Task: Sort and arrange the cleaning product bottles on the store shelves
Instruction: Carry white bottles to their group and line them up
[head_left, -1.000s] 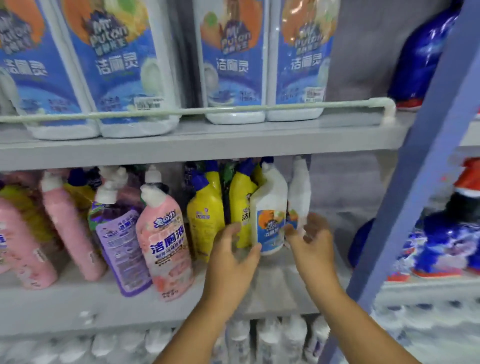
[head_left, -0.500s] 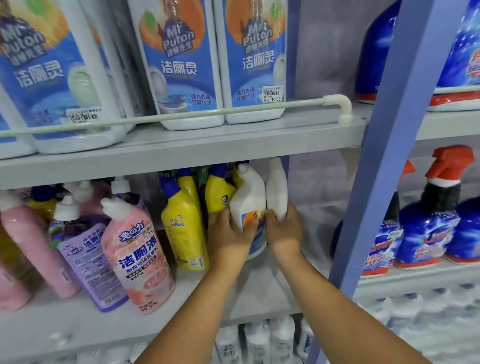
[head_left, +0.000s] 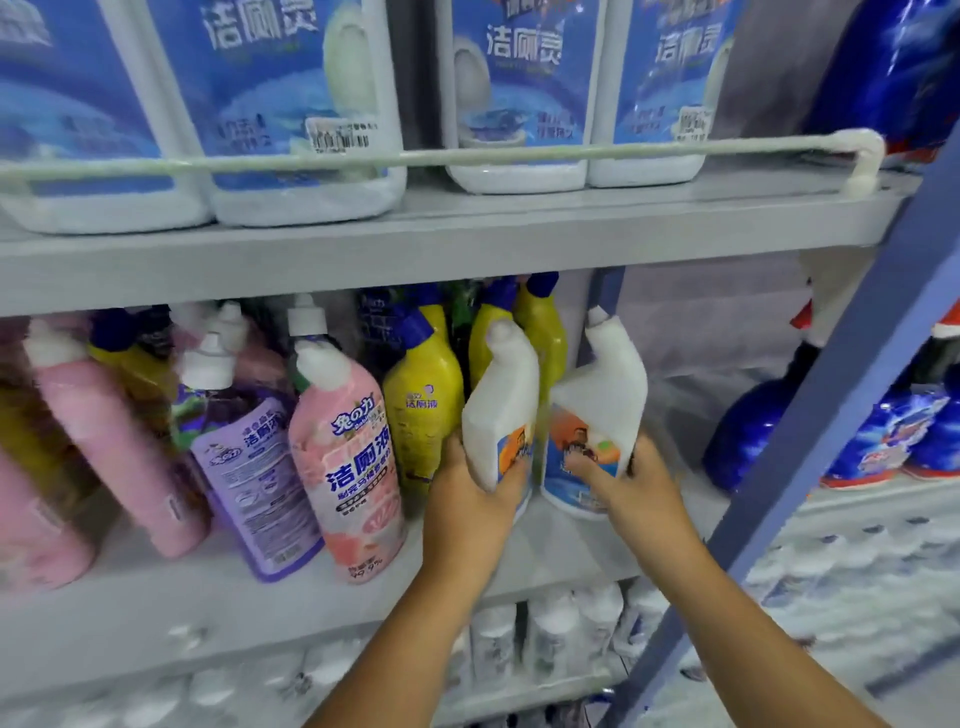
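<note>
Head view: left hand (head_left: 470, 499) gripping left white bottle (head_left: 501, 400), right hand (head_left: 636, 486) gripping right white bottle (head_left: 605, 400), middle shelf (head_left: 156, 618).

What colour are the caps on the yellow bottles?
Dark blue, on the yellow bottles behind the left hand; seen in the head view.

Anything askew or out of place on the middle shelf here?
Yes. The pink bottle, purple bottle and pink-label bottle lean left rather than standing upright. No spill shows.
</note>
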